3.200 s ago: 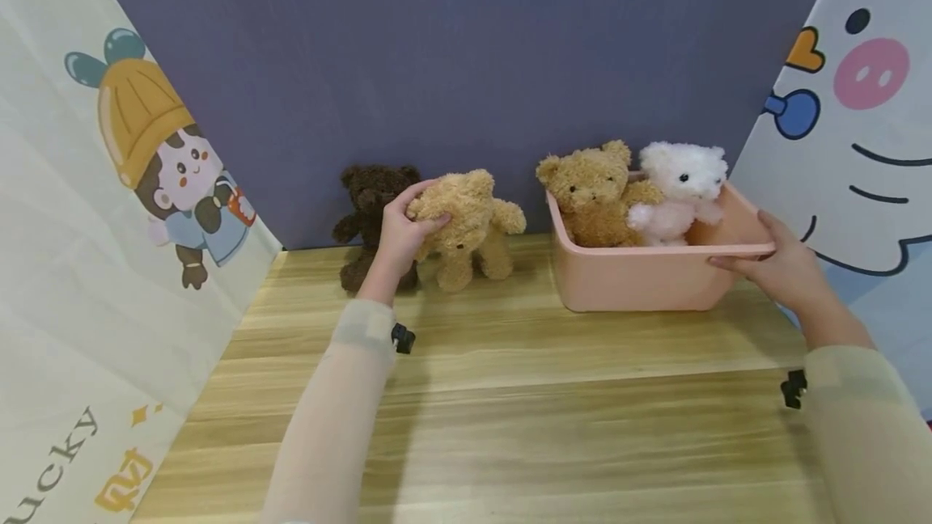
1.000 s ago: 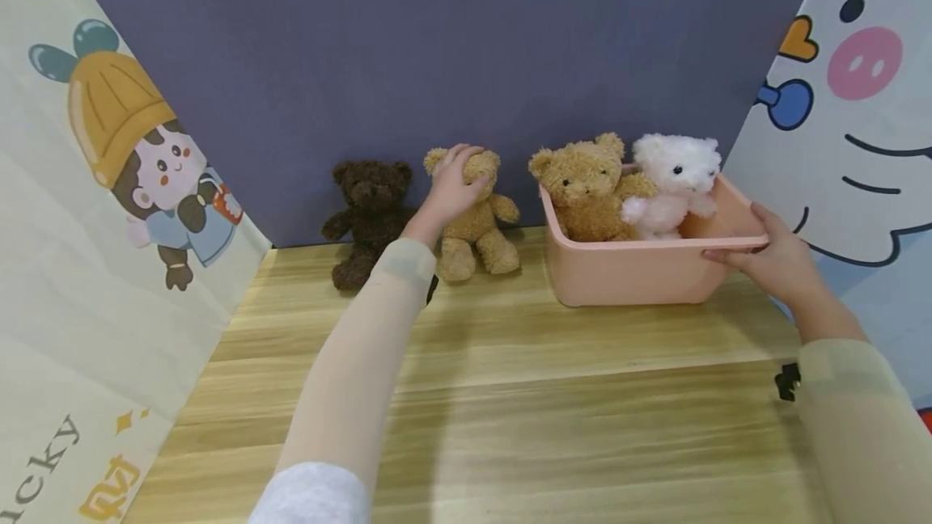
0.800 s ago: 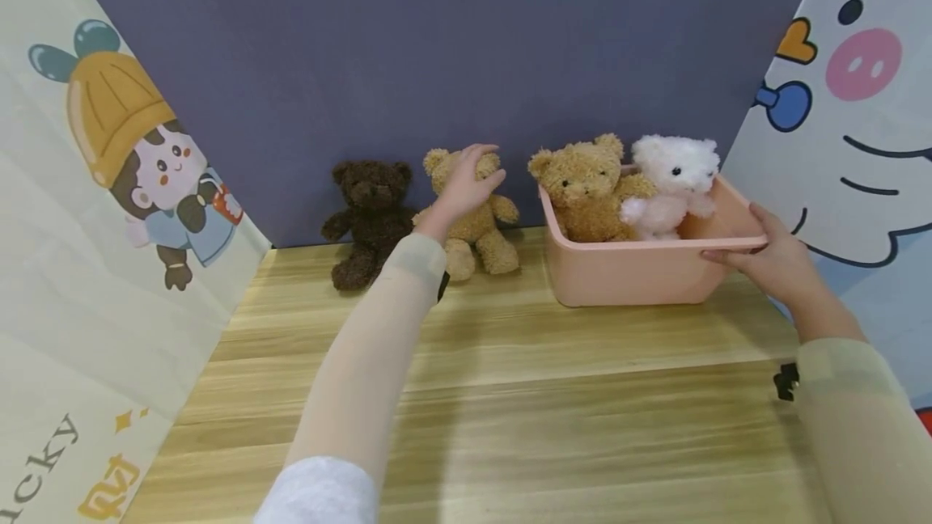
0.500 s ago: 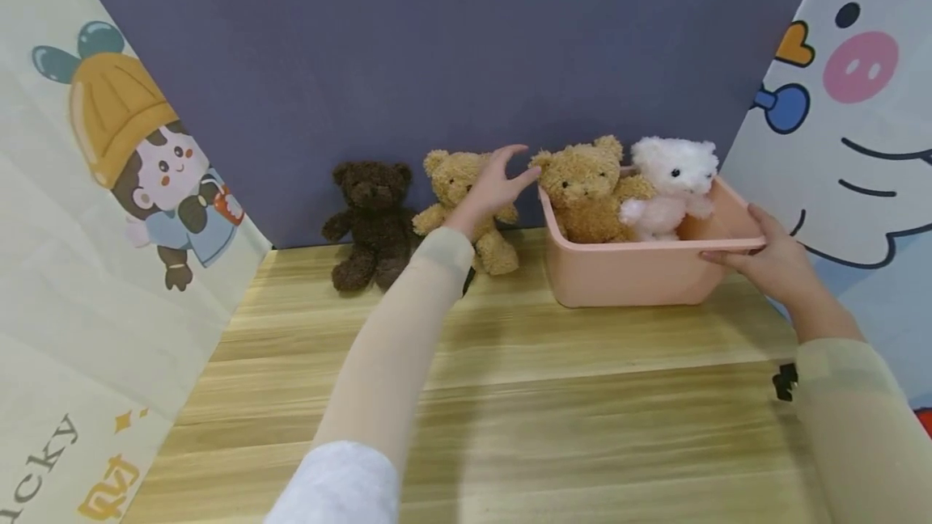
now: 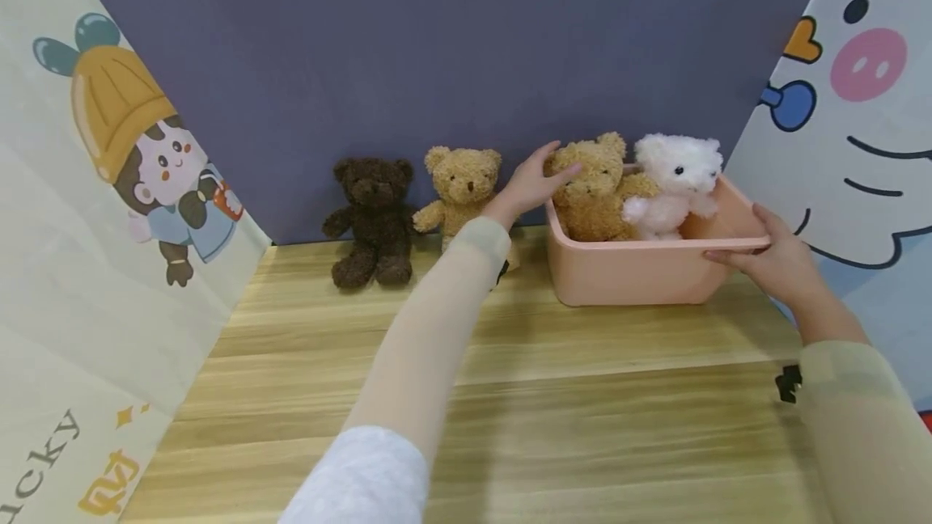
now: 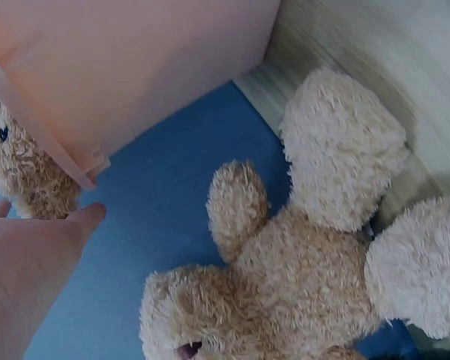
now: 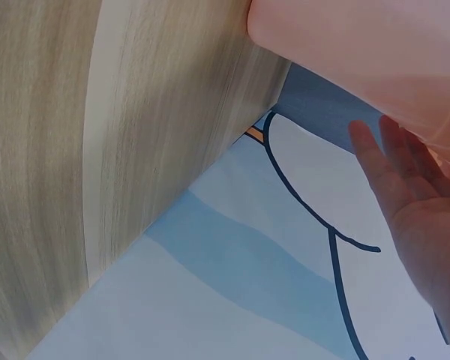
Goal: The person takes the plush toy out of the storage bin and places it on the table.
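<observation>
The right hand point(image 5: 782, 264) grips one pink tub's point(image 5: 633, 275) right rim; inside are two bears, golden bear point(image 5: 593, 209) left, white bear point(image 5: 675, 184) right. The left hand point(image 5: 531, 184) spans the golden bear's head, whether grasping I cannot tell. Left, before the far wall point(image 5: 451, 39), sit two more: brown bear point(image 5: 374, 221), and tan bear point(image 5: 464, 184) partly behind the left sleeve point(image 5: 429, 330).

Left hand point(image 5: 534, 183) off pale bear point(image 5: 462, 186), swung toward three o'clock, now at golden bear point(image 5: 593, 207) in bin point(image 5: 644, 275). Pale bear, earlier bowed, sits upright.
</observation>
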Demonstrator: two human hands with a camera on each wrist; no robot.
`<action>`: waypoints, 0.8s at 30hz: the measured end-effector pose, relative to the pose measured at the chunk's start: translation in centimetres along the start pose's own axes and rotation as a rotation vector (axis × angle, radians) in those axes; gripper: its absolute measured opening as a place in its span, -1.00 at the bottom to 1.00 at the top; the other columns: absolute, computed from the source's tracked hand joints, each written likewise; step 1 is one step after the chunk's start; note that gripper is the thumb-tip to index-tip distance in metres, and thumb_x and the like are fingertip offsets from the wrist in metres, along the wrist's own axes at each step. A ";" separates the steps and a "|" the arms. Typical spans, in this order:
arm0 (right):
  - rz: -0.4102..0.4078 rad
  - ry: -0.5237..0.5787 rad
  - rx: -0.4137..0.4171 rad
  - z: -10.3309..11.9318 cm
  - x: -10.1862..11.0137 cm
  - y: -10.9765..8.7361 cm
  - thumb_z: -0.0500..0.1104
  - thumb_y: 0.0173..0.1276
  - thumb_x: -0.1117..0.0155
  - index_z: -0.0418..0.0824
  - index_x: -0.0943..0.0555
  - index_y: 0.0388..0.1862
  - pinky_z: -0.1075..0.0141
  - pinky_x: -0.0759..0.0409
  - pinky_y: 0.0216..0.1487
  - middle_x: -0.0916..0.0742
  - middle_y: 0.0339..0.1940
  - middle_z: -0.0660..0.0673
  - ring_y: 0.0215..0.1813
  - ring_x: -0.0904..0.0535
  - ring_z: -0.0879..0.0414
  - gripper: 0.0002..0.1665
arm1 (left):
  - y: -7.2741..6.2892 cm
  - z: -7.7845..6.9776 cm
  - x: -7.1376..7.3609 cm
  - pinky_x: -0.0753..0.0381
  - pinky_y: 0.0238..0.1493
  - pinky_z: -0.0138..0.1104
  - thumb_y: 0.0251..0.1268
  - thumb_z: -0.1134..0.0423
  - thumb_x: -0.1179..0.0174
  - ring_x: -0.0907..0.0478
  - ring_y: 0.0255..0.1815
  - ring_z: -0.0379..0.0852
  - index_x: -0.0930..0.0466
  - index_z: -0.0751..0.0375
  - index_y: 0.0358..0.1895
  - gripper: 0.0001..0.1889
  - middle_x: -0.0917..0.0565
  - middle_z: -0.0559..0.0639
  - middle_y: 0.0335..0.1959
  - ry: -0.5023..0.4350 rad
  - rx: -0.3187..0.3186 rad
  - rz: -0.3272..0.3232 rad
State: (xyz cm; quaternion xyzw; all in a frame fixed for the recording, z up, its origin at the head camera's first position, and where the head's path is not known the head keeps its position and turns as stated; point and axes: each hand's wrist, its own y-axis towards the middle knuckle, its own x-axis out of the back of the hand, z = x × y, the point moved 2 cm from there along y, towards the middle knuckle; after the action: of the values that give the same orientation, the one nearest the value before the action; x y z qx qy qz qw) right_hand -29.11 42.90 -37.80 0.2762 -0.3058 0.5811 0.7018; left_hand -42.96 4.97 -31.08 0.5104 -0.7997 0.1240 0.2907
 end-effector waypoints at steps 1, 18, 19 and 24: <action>0.000 -0.001 -0.001 0.0 0.0 0.0 0.40 0.36 -0.44 -0.04 0.47 0.78 -0.65 -0.13 0.42 -0.01 0.71 -0.61 0.61 -0.04 -0.71 0.53 | 0.1 0.0 -0.1 -0.26 0.71 0.02 0.51 -0.42 -0.08 -0.06 0.79 -0.06 0.10 -0.32 0.77 -0.09 -0.05 -0.24 0.78 -0.005 0.008 0.000; 0.001 0.001 0.016 -0.3 -0.1 0.1 0.37 0.37 -0.45 -0.06 0.45 0.78 -0.65 -0.13 0.42 -0.04 0.70 -0.64 0.59 -0.06 -0.73 0.53 | -0.2 -1.2 -2.5 -0.78 -0.43 -0.16 0.32 -0.44 -0.30 -0.11 0.67 0.00 -0.12 -0.32 0.71 -0.04 -0.25 -0.01 0.68 0.057 0.068 -0.025; -0.005 -0.001 0.020 -0.3 -0.1 0.1 0.37 0.37 -0.45 -0.06 0.44 0.79 -0.65 -0.14 0.42 -0.04 0.69 -0.64 0.59 -0.06 -0.72 0.52 | -0.3 -1.3 -2.6 -0.79 -0.39 -0.18 0.30 -0.44 -0.32 -0.14 0.65 -0.01 -0.14 -0.32 0.70 -0.04 -0.27 -0.02 0.67 0.074 0.057 -0.033; -0.022 -0.006 0.036 -0.3 0.0 0.3 0.35 0.38 -0.45 -0.06 0.42 0.79 -0.63 -0.16 0.41 -0.03 0.70 -0.64 0.60 -0.06 -0.72 0.50 | -0.9 -1.3 -3.3 -0.62 0.43 -0.05 0.24 -0.45 -0.36 -0.15 0.73 -0.02 -0.10 -0.33 0.71 0.02 -0.14 -0.13 0.74 0.125 0.026 -0.049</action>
State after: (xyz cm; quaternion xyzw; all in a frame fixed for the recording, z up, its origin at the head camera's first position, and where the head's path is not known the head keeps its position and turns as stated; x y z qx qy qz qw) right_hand -29.36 43.14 -37.98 0.2938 -0.2942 0.5780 0.7022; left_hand -40.74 7.65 -32.06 0.5247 -0.7657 0.1588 0.3364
